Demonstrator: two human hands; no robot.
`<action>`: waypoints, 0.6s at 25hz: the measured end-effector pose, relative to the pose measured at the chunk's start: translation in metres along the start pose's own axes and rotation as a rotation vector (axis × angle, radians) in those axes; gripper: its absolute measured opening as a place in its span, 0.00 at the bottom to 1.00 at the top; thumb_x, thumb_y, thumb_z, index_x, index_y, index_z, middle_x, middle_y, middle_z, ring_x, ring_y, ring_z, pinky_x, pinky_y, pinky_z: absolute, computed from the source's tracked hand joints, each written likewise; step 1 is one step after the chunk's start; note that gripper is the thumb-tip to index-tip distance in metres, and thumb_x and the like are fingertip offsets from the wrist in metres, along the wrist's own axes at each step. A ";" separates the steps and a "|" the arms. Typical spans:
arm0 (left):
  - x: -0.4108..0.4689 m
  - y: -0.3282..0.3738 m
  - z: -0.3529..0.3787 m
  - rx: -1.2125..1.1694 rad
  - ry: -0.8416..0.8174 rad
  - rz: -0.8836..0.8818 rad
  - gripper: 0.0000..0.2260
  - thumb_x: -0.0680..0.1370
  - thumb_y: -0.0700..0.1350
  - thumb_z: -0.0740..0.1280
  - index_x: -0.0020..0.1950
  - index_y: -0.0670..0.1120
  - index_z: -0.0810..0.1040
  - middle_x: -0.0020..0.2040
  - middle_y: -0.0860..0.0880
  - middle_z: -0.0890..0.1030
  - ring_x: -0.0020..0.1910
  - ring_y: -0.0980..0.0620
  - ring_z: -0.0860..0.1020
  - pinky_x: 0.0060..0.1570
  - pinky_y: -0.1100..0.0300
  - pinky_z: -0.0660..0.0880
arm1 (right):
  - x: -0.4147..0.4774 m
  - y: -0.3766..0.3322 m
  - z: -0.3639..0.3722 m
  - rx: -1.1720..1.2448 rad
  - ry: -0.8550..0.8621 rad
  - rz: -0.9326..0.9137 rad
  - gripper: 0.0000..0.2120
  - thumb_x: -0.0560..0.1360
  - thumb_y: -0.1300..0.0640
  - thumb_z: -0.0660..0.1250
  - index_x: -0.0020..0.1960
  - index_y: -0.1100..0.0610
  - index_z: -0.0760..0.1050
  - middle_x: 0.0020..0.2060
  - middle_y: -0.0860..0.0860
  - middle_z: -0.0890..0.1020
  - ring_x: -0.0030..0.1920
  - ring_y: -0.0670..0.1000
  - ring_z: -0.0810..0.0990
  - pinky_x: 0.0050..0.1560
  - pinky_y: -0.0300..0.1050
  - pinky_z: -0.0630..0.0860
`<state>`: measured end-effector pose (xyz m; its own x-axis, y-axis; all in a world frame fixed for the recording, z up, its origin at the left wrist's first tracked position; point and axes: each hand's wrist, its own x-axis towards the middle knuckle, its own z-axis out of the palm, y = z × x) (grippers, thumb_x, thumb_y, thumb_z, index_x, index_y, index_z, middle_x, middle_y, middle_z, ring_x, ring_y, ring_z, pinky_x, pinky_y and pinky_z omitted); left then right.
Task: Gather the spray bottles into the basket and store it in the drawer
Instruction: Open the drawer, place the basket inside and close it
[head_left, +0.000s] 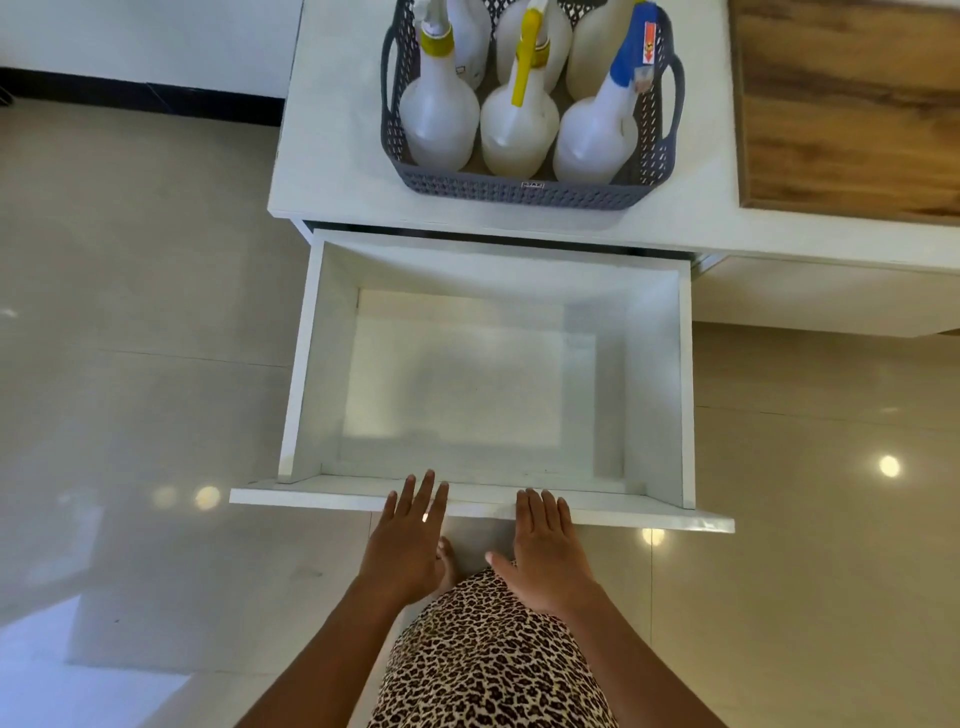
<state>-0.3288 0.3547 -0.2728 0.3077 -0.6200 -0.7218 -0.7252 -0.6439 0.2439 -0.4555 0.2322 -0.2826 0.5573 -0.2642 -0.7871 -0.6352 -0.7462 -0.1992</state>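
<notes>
while the basket (524, 192) sits above, both flat hands reach the drawer (311, 364).

My floor (130, 312) glossy tile, drawer (660, 374) smooth matt white laminate, basket (519, 189) grey perforated plastic, spray bottles (439, 119) translucent plastic, wood-grain panel (852, 104) at countertop's right edge

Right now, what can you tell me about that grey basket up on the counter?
The grey basket looks like plastic, with perforated woven-pattern walls, a loop handle on each side and a small label on its near wall. It sits upright on the white countertop, just behind the open, empty drawer. Several whitish spray bottles with yellow and blue tops stand inside. Neither hand touches it.
</notes>
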 end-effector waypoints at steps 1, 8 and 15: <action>0.000 -0.001 -0.005 -0.007 0.007 0.008 0.34 0.78 0.52 0.57 0.73 0.44 0.36 0.75 0.43 0.36 0.74 0.43 0.37 0.73 0.51 0.40 | 0.000 0.001 -0.006 0.042 0.011 -0.010 0.38 0.78 0.39 0.49 0.74 0.60 0.36 0.76 0.58 0.42 0.76 0.57 0.39 0.75 0.52 0.38; 0.033 -0.018 -0.088 -0.228 0.287 0.033 0.36 0.77 0.53 0.59 0.73 0.46 0.37 0.76 0.44 0.37 0.72 0.48 0.34 0.72 0.57 0.42 | 0.015 0.029 -0.098 0.473 0.416 -0.040 0.30 0.78 0.44 0.54 0.75 0.55 0.51 0.75 0.53 0.59 0.74 0.50 0.56 0.72 0.42 0.54; 0.132 -0.038 -0.278 -0.622 0.768 -0.128 0.26 0.77 0.41 0.63 0.72 0.39 0.58 0.73 0.40 0.62 0.73 0.44 0.61 0.70 0.57 0.55 | 0.090 0.079 -0.288 0.964 0.898 0.071 0.19 0.77 0.56 0.62 0.66 0.61 0.68 0.64 0.59 0.74 0.65 0.57 0.71 0.68 0.54 0.67</action>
<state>-0.0896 0.1725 -0.1979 0.8356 -0.5096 -0.2051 -0.2744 -0.7106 0.6478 -0.3013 -0.0263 -0.2015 0.4286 -0.8742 -0.2282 -0.5929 -0.0815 -0.8011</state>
